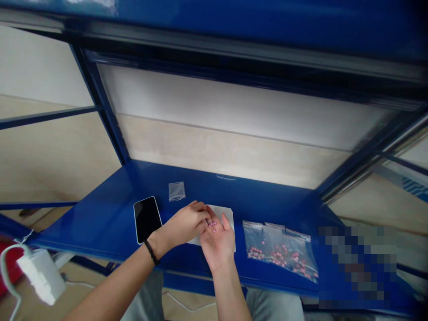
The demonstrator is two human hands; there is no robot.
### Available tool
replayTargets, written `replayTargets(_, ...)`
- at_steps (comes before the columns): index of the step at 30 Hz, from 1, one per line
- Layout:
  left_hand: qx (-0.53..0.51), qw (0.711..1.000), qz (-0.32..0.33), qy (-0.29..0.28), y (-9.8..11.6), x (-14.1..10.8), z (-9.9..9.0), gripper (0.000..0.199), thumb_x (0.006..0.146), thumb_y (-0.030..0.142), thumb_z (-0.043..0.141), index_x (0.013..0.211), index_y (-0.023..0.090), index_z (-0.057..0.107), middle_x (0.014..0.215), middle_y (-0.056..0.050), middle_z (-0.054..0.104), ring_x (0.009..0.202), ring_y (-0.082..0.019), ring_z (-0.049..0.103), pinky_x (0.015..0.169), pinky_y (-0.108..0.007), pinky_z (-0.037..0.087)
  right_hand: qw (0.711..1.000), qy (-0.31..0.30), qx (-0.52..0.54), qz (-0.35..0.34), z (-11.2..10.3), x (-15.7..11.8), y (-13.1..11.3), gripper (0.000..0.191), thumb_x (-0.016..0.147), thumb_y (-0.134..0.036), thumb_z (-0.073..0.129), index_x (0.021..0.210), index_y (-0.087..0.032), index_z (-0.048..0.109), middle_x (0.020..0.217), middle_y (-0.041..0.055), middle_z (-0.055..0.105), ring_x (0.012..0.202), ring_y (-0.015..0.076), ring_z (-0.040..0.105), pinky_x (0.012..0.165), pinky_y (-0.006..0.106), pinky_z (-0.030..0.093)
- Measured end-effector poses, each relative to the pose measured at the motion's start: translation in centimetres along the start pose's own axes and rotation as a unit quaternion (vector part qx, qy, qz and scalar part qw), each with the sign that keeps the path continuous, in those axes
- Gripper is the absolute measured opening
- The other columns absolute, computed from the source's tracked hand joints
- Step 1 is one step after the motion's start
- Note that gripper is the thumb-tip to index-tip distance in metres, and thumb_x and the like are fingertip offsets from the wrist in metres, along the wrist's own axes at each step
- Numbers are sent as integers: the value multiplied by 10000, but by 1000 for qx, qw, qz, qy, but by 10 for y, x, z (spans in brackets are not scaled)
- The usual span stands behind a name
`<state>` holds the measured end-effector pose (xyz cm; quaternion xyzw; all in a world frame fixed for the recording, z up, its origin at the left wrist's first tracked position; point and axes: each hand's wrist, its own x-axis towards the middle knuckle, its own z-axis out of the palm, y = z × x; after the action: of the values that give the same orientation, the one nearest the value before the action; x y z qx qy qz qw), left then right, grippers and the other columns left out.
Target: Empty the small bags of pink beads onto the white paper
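My right hand (219, 243) lies palm up and open above a white paper (228, 215), with several small pink beads (214, 224) resting on its palm and fingers. Reaching across from the left, my left hand (187, 221) has its fingers bent down at the beads; its fingertips are partly hidden, so what they hold cannot be made out. A black band circles the left wrist. To the right, clear zip bags (280, 249) with many pink beads lie flat on the blue shelf (110, 223).
A phone (147, 219) with a dark screen lies left of the hands. Behind it is a small clear bag (176, 191). A white power adapter (42, 276) with a cable hangs at the lower left. Blue frame posts stand around the shelf.
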<state>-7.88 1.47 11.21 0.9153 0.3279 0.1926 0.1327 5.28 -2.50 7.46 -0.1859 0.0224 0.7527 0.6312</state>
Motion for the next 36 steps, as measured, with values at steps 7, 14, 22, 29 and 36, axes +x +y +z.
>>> replayTargets(7, 46, 998, 35, -14, 0, 1, 0, 147, 968, 138, 545, 887, 183, 659, 945, -58, 626, 914, -215, 588, 873, -361, 492, 1000, -12, 18, 6, -1, 1, 0, 327, 1037, -292, 383, 1057, -126, 664, 802, 48, 685, 652, 122, 643, 574, 217, 547)
replayTargets(14, -32, 996, -36, 77, -22, -9, -12, 169, 1018, 204, 479, 986, 197, 644, 1030, -65, 638, 958, -205, 613, 880, -335, 512, 997, 72, 1, -8, -4, 7, -12, 263, 986, -232, 428, 1012, -109, 659, 1007, 133, 708, 964, 196, 708, 810, 314, 603)
replayTargets(22, 76, 985, -142, 68, -82, 31, 7, 151, 953, 171, 558, 941, 190, 707, 1007, -91, 674, 980, -247, 610, 907, -375, 474, 994, -1, -105, -15, -9, 21, -39, 229, 892, -250, 538, 675, -192, 493, 498, -105, 326, 366, 62, 254, 321, 152, 214)
replayTargets(29, 95, 986, -130, 34, -100, 62, 24, 123, 905, 185, 623, 882, 190, 743, 964, -113, 682, 972, -274, 582, 864, -372, 449, 744, 21, -633, -212, -5, 34, -47, 438, 919, -448, 554, 589, -227, 369, 483, -89, 299, 423, 87, 256, 425, 232, 190)
replayTargets(36, 118, 982, -140, 41, -101, 50, 21, 235, 932, 214, 598, 1138, 195, 709, 1121, -126, 664, 1051, -288, 550, 928, -405, 431, 206, -16, -941, -268, -1, 45, -34, 303, 1025, -306, 456, 814, -196, 643, 742, 72, 696, 618, 177, 617, 585, 279, 318)
